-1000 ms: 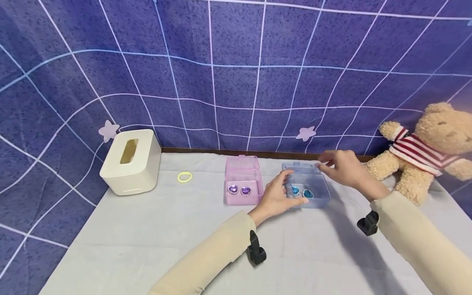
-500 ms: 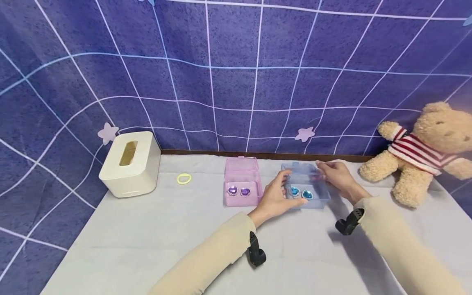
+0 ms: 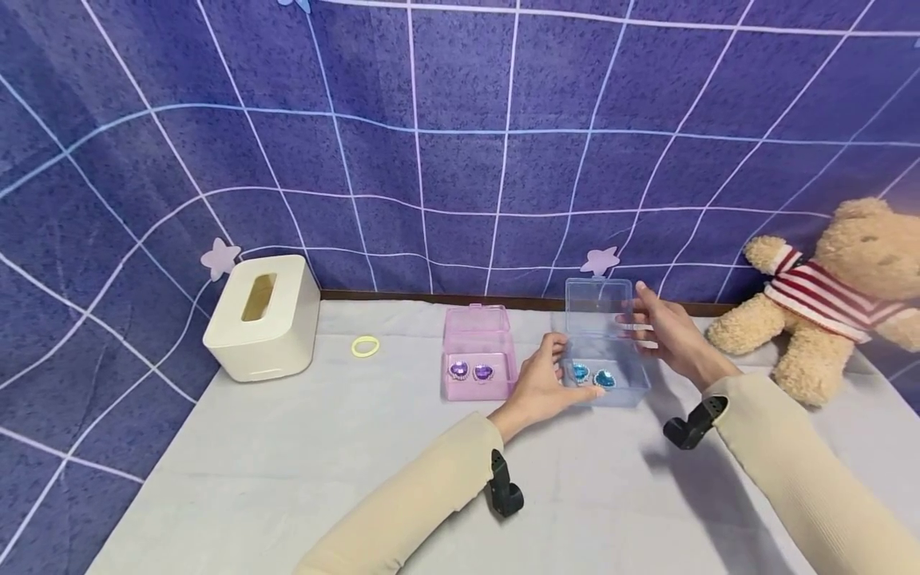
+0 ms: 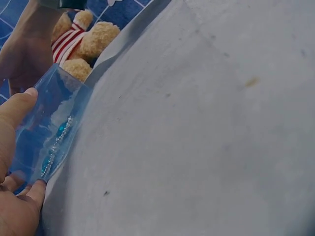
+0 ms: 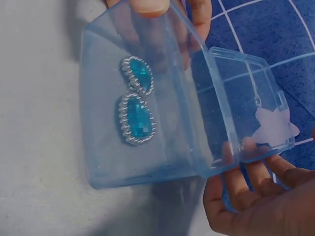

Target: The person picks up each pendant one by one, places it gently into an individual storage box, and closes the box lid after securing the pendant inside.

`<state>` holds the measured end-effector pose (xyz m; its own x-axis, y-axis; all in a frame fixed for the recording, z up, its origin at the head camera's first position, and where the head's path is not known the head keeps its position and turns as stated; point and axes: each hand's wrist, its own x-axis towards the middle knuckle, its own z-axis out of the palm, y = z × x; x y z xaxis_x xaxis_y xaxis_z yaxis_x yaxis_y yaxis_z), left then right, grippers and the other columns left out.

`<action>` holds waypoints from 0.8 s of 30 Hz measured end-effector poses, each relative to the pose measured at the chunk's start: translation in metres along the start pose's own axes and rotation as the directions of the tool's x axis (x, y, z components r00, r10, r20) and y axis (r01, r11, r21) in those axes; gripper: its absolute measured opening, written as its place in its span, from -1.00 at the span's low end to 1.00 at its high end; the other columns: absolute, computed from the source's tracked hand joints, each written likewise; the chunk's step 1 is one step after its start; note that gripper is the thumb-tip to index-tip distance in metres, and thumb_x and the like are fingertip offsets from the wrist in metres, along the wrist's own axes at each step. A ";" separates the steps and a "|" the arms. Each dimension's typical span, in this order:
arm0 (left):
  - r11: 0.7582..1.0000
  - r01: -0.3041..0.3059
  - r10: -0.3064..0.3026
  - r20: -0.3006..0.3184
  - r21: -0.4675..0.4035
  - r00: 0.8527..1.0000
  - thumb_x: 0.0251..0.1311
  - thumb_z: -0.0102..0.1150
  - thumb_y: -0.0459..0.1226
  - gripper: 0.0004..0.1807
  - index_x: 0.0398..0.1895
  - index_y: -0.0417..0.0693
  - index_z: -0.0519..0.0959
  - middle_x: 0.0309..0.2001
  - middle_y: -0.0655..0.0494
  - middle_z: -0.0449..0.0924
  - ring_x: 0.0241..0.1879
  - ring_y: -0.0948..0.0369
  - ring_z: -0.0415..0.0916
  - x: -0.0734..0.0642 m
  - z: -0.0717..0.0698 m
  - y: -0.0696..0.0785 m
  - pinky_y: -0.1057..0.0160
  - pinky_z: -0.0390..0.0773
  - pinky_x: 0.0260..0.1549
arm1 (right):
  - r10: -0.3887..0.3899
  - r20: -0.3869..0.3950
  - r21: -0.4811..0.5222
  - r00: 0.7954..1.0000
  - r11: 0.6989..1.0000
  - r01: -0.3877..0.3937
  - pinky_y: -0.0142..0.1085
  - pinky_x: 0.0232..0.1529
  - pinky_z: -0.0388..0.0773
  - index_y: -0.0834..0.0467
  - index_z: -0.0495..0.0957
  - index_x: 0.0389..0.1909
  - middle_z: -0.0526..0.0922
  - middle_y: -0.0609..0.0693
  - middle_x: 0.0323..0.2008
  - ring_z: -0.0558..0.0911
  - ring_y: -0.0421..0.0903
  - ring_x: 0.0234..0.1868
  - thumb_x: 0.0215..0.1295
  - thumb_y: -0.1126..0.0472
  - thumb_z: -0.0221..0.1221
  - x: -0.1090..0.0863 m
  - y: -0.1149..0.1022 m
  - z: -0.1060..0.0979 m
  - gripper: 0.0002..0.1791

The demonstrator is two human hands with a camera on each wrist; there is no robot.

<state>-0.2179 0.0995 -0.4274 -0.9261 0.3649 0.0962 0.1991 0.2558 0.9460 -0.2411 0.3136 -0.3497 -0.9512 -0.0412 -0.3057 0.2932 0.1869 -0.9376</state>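
Observation:
My left hand (image 3: 539, 385) grips the left side of a clear blue plastic box (image 3: 627, 395), thumb at its front wall, other fingers at the left and back. Inside lie two teal faceted gem ornaments (image 5: 138, 118) with silvery beaded edges. The hinged lid (image 3: 598, 307) is raised and leans up at the back. At the lid's right edge is my right hand (image 3: 673, 339); its fairly straight fingers (image 5: 236, 184) reach behind the lid, and its thumb points up, apart from the fingers. To the left, a pink box (image 3: 477, 391) with its lid back holds two purple gem ornaments (image 3: 483, 372).
A yellow ring-shaped band (image 3: 365, 346) lies on the pale cloth (image 3: 287, 463). A white tissue box (image 3: 269, 327) stands at the back left, a teddy bear (image 3: 812, 319) at the back right. A purple gridded backdrop (image 3: 460, 160) rises behind.
The blue box's lid has swung up from lying further back. My right hand went from above the lid's corner to its right edge, fingers now behind it. The left hand kept its hold.

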 end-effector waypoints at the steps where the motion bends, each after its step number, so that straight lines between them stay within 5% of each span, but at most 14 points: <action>1: 1.000 0.000 0.000 0.003 -0.003 1.000 -0.22 0.61 -0.16 -0.06 0.26 -0.08 0.26 0.25 -0.04 0.42 0.22 0.09 0.45 0.000 0.000 0.000 0.33 0.49 0.19 | 0.005 0.008 -0.001 1.000 1.000 -0.005 -0.35 -0.30 0.53 0.15 0.29 0.23 0.67 -0.38 -0.38 0.68 -0.28 -0.27 0.36 -0.43 -0.29 -0.001 -0.001 0.000 -0.21; 5: 1.000 0.003 -0.002 0.011 -0.008 1.000 -0.23 0.60 -0.14 -0.05 0.27 -0.07 0.26 0.26 -0.04 0.41 0.23 0.08 0.45 0.000 0.001 0.000 0.32 0.49 0.20 | 0.036 0.025 -0.014 0.999 0.999 -0.036 -0.26 -0.19 0.55 0.05 0.41 0.04 0.68 -0.34 -0.36 0.67 -0.26 -0.27 0.29 -0.50 -0.30 -0.005 -0.004 -0.001 -0.24; 12: 1.000 0.012 -0.012 0.014 -0.013 1.000 -0.23 0.60 -0.15 -0.05 0.27 -0.06 0.26 0.26 -0.03 0.41 0.22 0.09 0.46 -0.001 0.003 0.001 0.29 0.50 0.19 | 0.027 0.048 -0.076 0.998 0.997 -0.023 -0.22 -0.09 0.59 0.19 0.41 0.08 0.69 -0.28 -0.30 0.68 -0.26 -0.19 0.29 -0.50 -0.29 -0.014 -0.007 -0.003 -0.14; 17: 1.000 0.016 -0.016 0.020 0.003 1.000 -0.23 0.60 -0.13 -0.06 0.26 -0.05 0.27 0.26 -0.01 0.41 0.21 0.10 0.46 -0.002 0.002 0.001 0.31 0.50 0.17 | -0.014 0.137 0.017 0.990 1.000 0.012 -0.28 -0.13 0.59 0.08 0.47 -0.03 0.71 -0.23 -0.22 0.68 -0.27 -0.13 0.42 -0.34 -0.22 -0.022 -0.001 -0.009 -0.40; 20: 1.000 0.015 -0.016 0.016 0.019 1.000 -0.24 0.61 -0.12 -0.06 0.25 -0.05 0.28 0.25 0.00 0.42 0.20 0.11 0.46 -0.001 0.000 0.002 0.31 0.51 0.16 | -0.084 0.236 0.116 0.968 0.992 0.058 -0.31 -0.07 0.60 0.04 0.51 -0.03 0.71 -0.20 -0.12 0.66 -0.26 -0.05 0.50 -0.17 -0.18 -0.024 0.007 -0.015 -0.56; 24: 1.000 -0.007 0.006 0.015 0.020 1.000 -0.22 0.60 -0.15 -0.02 0.31 -0.05 0.24 0.24 -0.03 0.45 0.18 0.11 0.48 0.000 -0.003 0.003 0.29 0.53 0.15 | -0.231 0.371 0.258 0.899 0.956 0.139 -0.25 0.10 0.60 0.11 0.47 0.09 0.64 -0.15 0.07 0.60 -0.25 0.11 0.56 0.13 -0.18 -0.027 0.023 -0.021 -0.68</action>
<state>-0.2180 0.0974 -0.4237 -0.9197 0.3803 0.0974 0.2117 0.2716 0.9388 -0.2108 0.3400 -0.3598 -0.8877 -0.4445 -0.1199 0.1726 -0.0799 -0.9817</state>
